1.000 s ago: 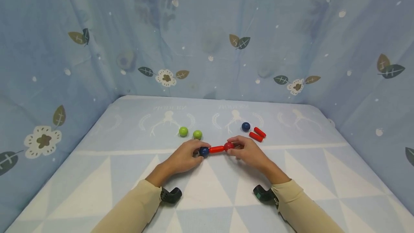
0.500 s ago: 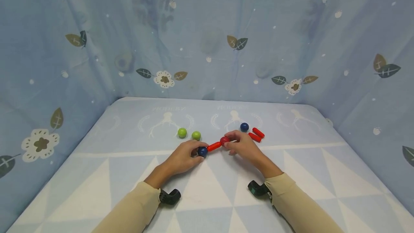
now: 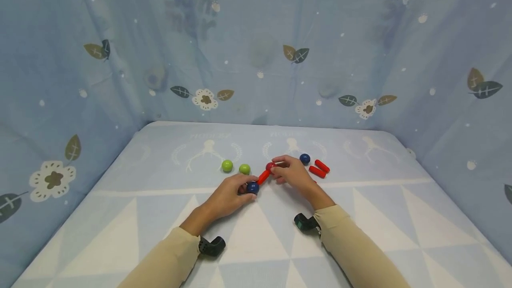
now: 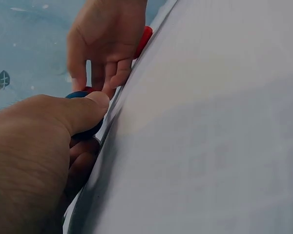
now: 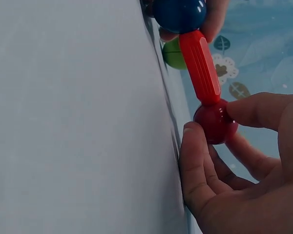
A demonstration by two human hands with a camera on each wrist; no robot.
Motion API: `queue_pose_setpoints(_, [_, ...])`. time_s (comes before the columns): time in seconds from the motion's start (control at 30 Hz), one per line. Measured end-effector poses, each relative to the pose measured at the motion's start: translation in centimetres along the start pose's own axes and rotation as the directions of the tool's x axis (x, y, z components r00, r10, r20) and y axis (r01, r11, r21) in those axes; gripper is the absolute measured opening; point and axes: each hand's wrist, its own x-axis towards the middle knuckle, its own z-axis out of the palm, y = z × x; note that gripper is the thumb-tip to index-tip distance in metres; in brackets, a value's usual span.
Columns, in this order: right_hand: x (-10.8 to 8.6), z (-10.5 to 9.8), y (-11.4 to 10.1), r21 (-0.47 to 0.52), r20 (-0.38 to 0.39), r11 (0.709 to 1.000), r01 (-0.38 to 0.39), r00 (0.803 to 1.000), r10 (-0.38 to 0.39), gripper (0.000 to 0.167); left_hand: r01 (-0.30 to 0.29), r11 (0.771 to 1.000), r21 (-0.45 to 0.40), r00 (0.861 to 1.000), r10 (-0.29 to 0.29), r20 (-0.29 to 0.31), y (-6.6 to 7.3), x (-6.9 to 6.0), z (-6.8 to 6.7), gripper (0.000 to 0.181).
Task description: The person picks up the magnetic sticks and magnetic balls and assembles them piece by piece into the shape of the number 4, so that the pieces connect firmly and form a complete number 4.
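In the head view, my left hand (image 3: 228,194) pinches a dark blue ball (image 3: 253,187) between thumb and fingers. A ribbed red rod (image 5: 201,67) joins that ball to a red ball (image 5: 216,122), each ball touching one end. My right hand (image 3: 294,174) holds the red ball between thumb and fingertips. The rod slants away from me, so the red ball lies farther off than the blue one. In the left wrist view, the thumb (image 4: 88,114) covers part of the blue ball, and the rod is hidden.
Two green balls (image 3: 227,166) lie just beyond my left hand. Another dark blue ball (image 3: 305,159) and two loose red rods (image 3: 317,172) rest beyond my right hand. A patterned cloth covers the table (image 3: 248,252); a blue curtain (image 3: 256,48) hangs behind it.
My right hand has moved left and away from me with the red ball. The rod has swung from nearly level to a steep slant about the blue ball. My left hand has stayed put.
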Motion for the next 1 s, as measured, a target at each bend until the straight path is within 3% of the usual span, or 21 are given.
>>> queue_pose_setpoints(0.27, [0.7,0.5,-0.3,0.034,-0.022,0.999,-0.011,1.0,0.012,0.032,-0.03,1.0,-0.007,0.999,0.03,-0.018,0.1,0.1,0.1,0.046])
queue_pose_setpoints(0.6, [2.4,1.6,-0.6,-0.03,-0.046,0.999,-0.019,0.999,0.017,0.034,0.006,1.0,-0.011,0.999,-0.007,-0.044,0.1,0.4,0.3,0.04])
queue_pose_setpoints(1.0, [2.5,2.0,-0.5,0.008,-0.089,1.0,-0.027,0.996,0.027,0.03,0.016,1.0,0.0,0.999,-0.016,-0.048,0.0,0.8,0.7,0.038])
